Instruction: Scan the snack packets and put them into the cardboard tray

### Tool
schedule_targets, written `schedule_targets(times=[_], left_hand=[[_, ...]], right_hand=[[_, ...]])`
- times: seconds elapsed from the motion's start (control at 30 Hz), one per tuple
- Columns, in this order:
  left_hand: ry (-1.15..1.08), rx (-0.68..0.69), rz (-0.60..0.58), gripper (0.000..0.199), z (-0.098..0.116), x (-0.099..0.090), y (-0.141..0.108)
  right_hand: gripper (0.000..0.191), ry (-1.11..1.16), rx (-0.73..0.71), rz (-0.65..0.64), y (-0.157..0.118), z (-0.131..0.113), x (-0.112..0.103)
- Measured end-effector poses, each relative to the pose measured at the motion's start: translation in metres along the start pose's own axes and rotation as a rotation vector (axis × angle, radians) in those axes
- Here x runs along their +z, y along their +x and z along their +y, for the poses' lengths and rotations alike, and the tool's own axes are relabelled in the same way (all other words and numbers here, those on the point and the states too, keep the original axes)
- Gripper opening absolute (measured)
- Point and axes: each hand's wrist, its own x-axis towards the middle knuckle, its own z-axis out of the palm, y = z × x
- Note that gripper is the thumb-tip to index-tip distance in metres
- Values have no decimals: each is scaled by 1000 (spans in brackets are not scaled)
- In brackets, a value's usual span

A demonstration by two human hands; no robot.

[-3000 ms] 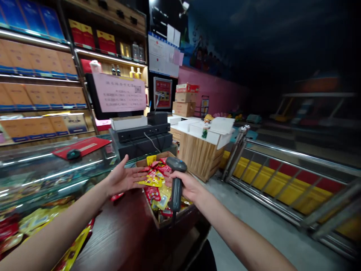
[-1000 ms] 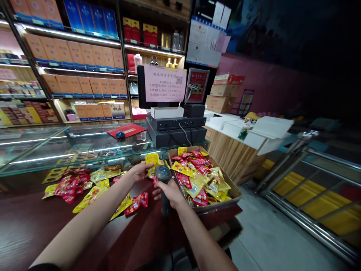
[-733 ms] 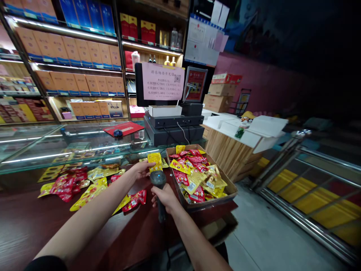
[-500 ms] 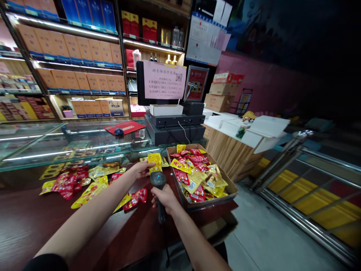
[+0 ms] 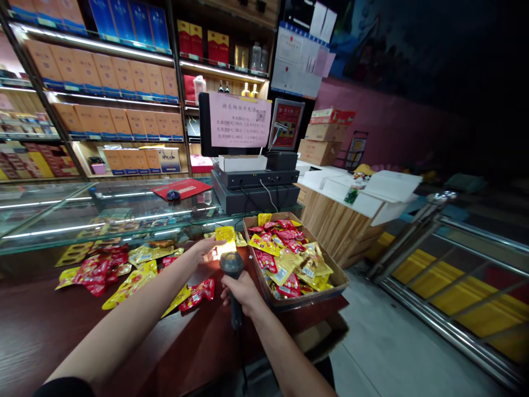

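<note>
My right hand (image 5: 243, 291) is wrapped round the handle of a dark barcode scanner (image 5: 232, 266), its head pointing away from me. Bright light from the scanner falls on a small yellow snack packet (image 5: 225, 234), which my left hand (image 5: 207, 250) grips by its left side just beyond the scanner head. To the right is an open cardboard box (image 5: 308, 302) full of red, yellow and gold snack packets (image 5: 285, 259). Loose red packets (image 5: 99, 270) and yellow packets (image 5: 132, 282) lie on the dark red tabletop (image 5: 33, 320), left of and beneath my left forearm.
Behind the tabletop runs a glass display counter (image 5: 124, 220) with a red mat and a mouse (image 5: 173, 195). A monitor with a pink paper sign (image 5: 239, 121) stands on a black cash drawer (image 5: 256, 196). At right is a metal railing (image 5: 467, 298); shelves of boxed goods fill the back.
The scanner's light has come on and now shines brightly on the lower part of the yellow packet. Both hands keep nearly the same place and hold.
</note>
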Motion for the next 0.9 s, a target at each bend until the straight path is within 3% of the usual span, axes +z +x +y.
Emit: schedule_targets(times=[0.07, 0.2, 0.37, 0.43, 0.53, 0.73, 0.8, 0.9], left_hand=[[23, -32, -9, 25, 0, 1, -4], [57, -81, -75, 28, 1, 6, -23], [65, -138, -235, 24, 9, 30, -48], [18, -181, -292, 25, 14, 46, -55], [-48, -242, -404, 46, 21, 76, -61], [-47, -265, -559, 62, 19, 155, -53], [8, -260, -553, 64, 12, 178, -46], [98, -231, -416, 62, 1, 198, -37]], right_hand=[[3, 28, -105, 67, -6, -7, -4], [24, 130, -360, 229, -24, -28, -19], [26, 282, -301, 196, -40, -53, -47], [27, 323, -270, 180, -45, -60, -61], [29, 380, -282, 206, -53, -67, -88], [34, 491, -345, 312, -78, -75, -146], [34, 523, -357, 387, -84, -75, -163], [30, 551, -377, 476, -86, -70, -182]])
